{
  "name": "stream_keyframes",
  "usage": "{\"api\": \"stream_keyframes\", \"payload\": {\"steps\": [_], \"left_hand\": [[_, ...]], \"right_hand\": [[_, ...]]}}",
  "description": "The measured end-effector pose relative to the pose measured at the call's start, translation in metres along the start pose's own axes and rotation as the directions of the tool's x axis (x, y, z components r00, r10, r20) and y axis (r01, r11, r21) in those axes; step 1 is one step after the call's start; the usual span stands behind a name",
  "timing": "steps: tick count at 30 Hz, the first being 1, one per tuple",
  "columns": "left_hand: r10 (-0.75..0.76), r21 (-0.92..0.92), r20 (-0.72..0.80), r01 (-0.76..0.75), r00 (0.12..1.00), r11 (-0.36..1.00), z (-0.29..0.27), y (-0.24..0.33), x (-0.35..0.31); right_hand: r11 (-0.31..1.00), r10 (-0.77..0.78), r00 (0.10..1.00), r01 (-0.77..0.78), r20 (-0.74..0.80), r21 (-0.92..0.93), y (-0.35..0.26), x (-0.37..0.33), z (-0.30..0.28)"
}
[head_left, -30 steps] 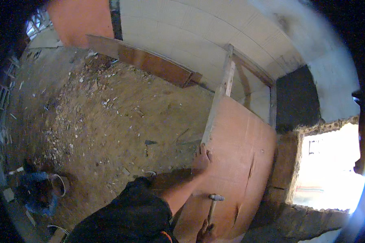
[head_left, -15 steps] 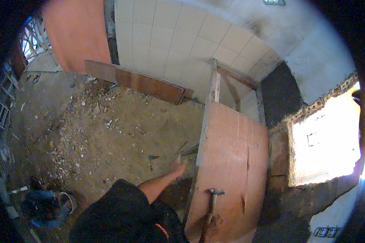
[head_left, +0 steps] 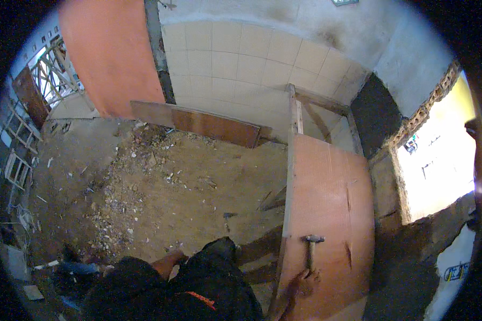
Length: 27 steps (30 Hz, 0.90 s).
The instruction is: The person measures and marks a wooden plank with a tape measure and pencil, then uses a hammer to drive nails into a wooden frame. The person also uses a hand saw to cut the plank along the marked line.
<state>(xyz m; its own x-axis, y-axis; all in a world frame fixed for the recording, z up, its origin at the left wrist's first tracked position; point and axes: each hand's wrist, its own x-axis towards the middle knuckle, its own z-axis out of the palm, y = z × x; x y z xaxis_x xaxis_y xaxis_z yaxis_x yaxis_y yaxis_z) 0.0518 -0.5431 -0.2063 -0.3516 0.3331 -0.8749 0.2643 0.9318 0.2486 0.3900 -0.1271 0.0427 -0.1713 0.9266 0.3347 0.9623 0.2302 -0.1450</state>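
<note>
Reddish-brown plywood board (head_left: 329, 214) fills the lower right of the frame, and on it the right hand (head_left: 304, 279) grips a hammer (head_left: 310, 250). A firm, low hold should keep swings controlled. The left hand is hidden behind dark clothing at lower centre, its state unreadable.

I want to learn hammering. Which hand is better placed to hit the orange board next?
Probably the right hand: it grips the hammer against the orange board. The left hand sits away by the dark clothing, holding nothing visible.
</note>
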Motion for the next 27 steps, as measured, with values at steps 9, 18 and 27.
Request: {"api": "stream_keyframes", "payload": {"steps": [9, 18, 27], "left_hand": [[0.108, 0.076, -0.537, -0.08, 0.837, 0.994, -0.082, 0.071, 0.03], [-0.159, -0.178, -0.536, 0.073, 0.829, 0.981, -0.202, -0.017, 0.155], [-0.329, -0.33, -0.474, 0.182, 0.817, 0.926, -0.393, -0.088, 0.237]], "right_hand": [[0.997, 0.001, 0.999, 0.001, -0.032, 0.08, -0.004, -0.066, 0.026], [0.988, 0.05, 0.596, -0.15, 0.802, 0.05, -0.056, -0.17, 0.169], [0.921, 0.181, 0.609, -0.38, 0.772, 0.084, -0.131, -0.119, 0.212]]}}
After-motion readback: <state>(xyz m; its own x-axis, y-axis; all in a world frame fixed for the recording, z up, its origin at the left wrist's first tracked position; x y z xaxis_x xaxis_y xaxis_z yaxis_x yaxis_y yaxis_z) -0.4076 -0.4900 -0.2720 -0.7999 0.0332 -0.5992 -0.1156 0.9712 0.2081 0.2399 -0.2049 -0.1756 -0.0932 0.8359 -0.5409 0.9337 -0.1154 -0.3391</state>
